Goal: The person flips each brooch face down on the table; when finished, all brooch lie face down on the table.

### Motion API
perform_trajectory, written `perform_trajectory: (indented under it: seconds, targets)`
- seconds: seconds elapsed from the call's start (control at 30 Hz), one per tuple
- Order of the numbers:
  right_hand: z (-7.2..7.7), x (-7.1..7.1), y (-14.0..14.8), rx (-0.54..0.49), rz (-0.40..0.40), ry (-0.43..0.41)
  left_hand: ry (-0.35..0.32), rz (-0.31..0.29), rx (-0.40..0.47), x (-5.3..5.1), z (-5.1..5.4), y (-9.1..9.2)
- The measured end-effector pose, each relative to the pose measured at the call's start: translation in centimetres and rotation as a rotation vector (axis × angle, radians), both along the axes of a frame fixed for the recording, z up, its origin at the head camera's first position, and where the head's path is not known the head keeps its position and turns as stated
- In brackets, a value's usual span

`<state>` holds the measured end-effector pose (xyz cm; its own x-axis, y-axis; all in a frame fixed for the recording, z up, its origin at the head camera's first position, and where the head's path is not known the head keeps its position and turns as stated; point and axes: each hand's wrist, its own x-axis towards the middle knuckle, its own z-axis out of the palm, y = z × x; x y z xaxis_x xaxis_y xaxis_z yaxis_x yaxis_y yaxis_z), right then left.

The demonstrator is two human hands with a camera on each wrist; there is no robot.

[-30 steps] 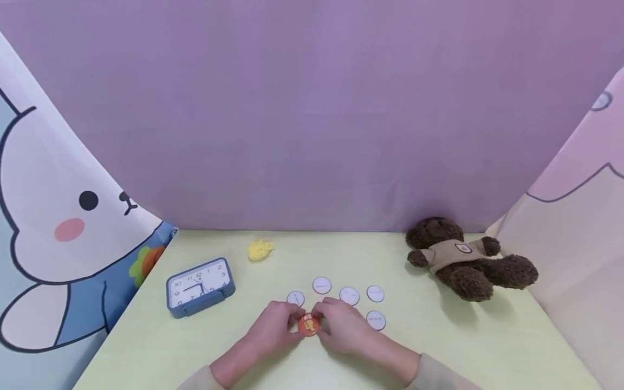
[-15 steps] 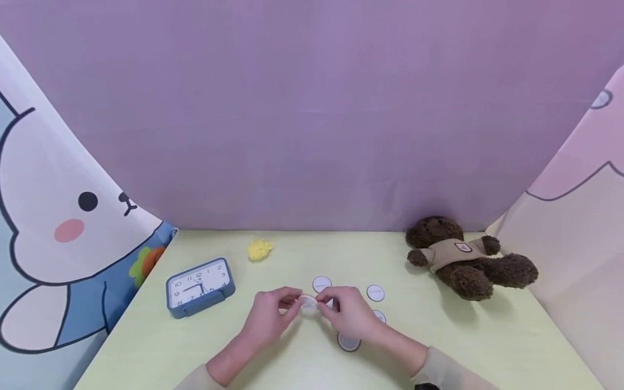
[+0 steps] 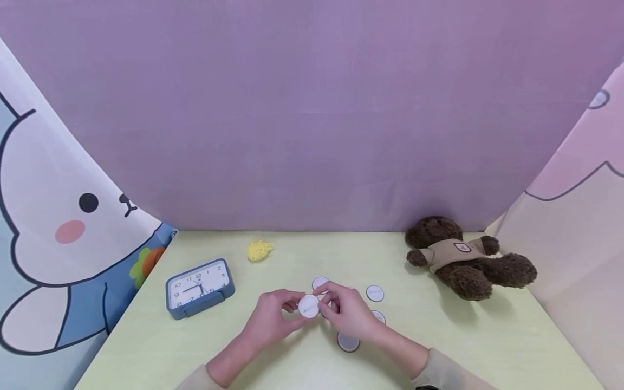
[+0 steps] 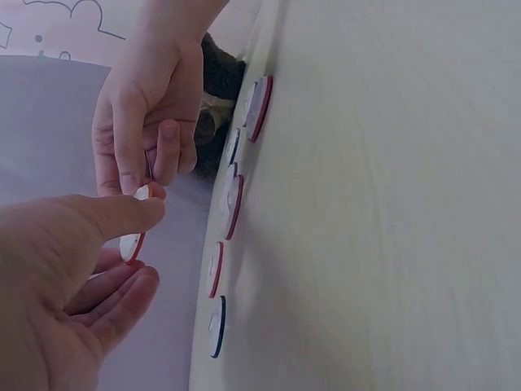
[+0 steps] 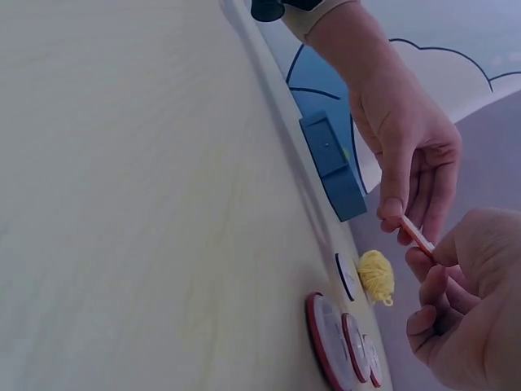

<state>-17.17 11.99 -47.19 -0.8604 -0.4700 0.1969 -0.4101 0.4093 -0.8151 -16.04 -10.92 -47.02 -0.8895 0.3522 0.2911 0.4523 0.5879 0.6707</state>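
Note:
A round badge (image 3: 309,306) with a white face and a red rim is held up between both hands, just above the table. My left hand (image 3: 274,318) pinches its left edge between thumb and fingers. On the opposite edge, my right hand (image 3: 350,311) pinches it with thumb and fingertip. Seen edge-on in the right wrist view, the badge (image 5: 417,236) bridges the two hands. Under and around the right hand lie several similar discs, among them a grey-faced one (image 3: 348,342) near the right wrist and a white one (image 3: 375,293) farther right. The right hand partly hides some of them.
A blue clock (image 3: 200,288) lies at the left of the pale table (image 3: 195,357). Behind it is a small yellow yarn ball (image 3: 259,250). A brown plush bear (image 3: 453,260) in a beige shirt lies at the back right. A purple cloth (image 3: 312,135) hangs behind.
Both hands have raised the badge from near the table and turned it from its red printed face to its white face. Since half a second ago, it has tilted to show that face more fully.

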Motion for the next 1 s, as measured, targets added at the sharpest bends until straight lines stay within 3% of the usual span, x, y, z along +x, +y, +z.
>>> perform_trajectory:
  seconds: [0.17, 0.47, 0.8, 1.0]
  targets:
    - [-0.8, 0.4, -0.1, 0.085, 0.043, 0.046, -0.047, -0.042, -0.071, 0.0, -0.5, -0.3]
    - [-1.8, 1.2, -1.0, 0.238, 0.009, 0.189, -0.113, -0.069, -0.144, -0.1, -1.5, -0.7]
    - [-2.3, 1.2, -1.6, 0.346, -0.011, 0.187, -0.143, -0.087, -0.141, -0.1, -1.9, -0.8]
    - [-1.9, 0.8, -1.1, 0.367, 0.000, 0.190, -0.116, -0.090, -0.171, -0.4, -1.7, -0.8]
